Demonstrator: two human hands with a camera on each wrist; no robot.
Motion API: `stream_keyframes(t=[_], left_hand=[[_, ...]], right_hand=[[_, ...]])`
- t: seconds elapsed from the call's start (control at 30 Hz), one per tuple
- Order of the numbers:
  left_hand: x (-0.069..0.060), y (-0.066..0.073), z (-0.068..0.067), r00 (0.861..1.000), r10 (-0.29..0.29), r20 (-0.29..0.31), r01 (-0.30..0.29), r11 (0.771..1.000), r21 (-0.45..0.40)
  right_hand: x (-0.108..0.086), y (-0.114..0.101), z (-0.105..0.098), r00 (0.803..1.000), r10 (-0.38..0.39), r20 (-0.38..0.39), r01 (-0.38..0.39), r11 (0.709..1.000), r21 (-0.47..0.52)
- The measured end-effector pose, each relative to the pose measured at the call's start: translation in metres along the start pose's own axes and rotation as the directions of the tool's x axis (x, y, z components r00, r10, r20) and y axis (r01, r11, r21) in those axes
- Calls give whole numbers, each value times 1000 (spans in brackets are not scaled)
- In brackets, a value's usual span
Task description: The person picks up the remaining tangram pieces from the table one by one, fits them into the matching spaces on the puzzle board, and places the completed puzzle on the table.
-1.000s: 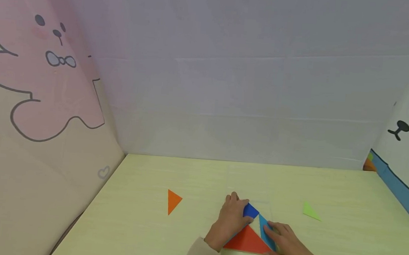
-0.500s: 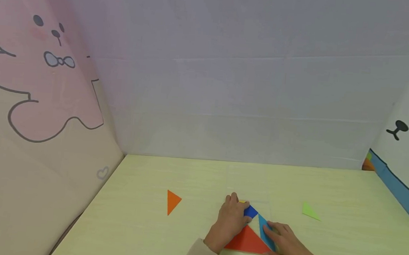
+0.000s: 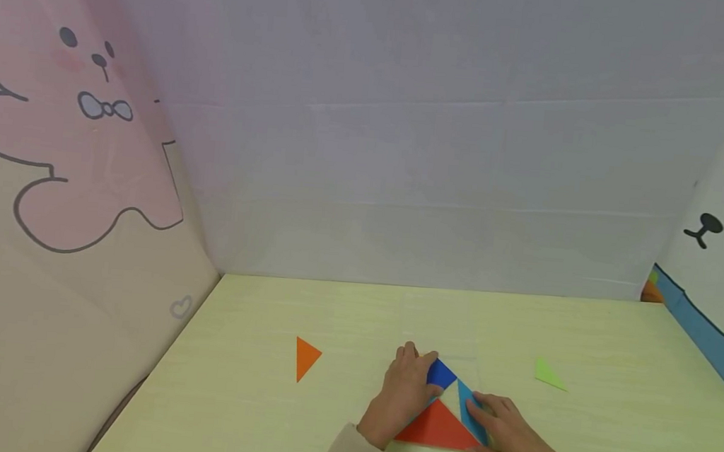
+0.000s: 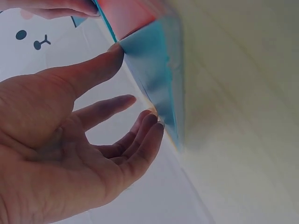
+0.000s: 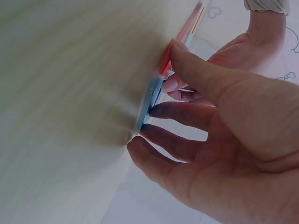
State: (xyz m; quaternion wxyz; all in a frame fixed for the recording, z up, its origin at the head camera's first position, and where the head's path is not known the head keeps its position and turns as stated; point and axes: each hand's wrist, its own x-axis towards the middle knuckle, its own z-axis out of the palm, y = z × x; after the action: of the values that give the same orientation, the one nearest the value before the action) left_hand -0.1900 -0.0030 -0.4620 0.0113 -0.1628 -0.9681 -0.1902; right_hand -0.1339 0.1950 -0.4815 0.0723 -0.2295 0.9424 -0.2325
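Note:
Flat tangram pieces lie together on the table. A red triangle (image 3: 438, 428) sits nearest the person, with a dark blue piece (image 3: 442, 376) beyond it. My left hand (image 3: 402, 389) covers part of this group, its index finger and thumb at opposite corners of the dark blue piece. Beneath that hand, a light blue piece (image 4: 147, 53) borders the red one; a yellow-orange edge peeks out beyond. On the right, my right hand (image 3: 512, 431) presses the outer side of a light blue triangle (image 3: 472, 412) with bent fingertips. Its thumb touches the red triangle's right corner.
A loose orange triangle (image 3: 307, 359) lies to the left, and a light green triangle (image 3: 549, 375) to the right. The pale yellow table (image 3: 234, 386) meets hanging sheets at the back and sides, printed with cartoon animals.
The dark blue piece and my left hand have shifted slightly to the left over the last half second. My right hand has stayed in place.

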Motion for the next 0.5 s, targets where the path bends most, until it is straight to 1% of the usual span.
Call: stream_keyframes(t=[0.1, 0.27, 0.4, 0.5], left_hand=[[-1, -2, -1, 1000, 7, -5, -7, 1000, -12], [-2, -8, -3, 999, 34, -27, -35, 999, -6], [-5, -12, -3, 997, 71, -40, -71, 997, -4], [-7, -15, -4, 993, 114, -34, -113, 993, 17]], right_hand=[[1, 0, 0, 1000, 14, 8, -14, 1000, 5], [1, 1, -1, 1000, 6, 9, -6, 1000, -4], [2, 1, -1, 1000, 13, 19, -13, 1000, 7], [3, 0, -1, 1000, 21, 21, -22, 1000, 9]])
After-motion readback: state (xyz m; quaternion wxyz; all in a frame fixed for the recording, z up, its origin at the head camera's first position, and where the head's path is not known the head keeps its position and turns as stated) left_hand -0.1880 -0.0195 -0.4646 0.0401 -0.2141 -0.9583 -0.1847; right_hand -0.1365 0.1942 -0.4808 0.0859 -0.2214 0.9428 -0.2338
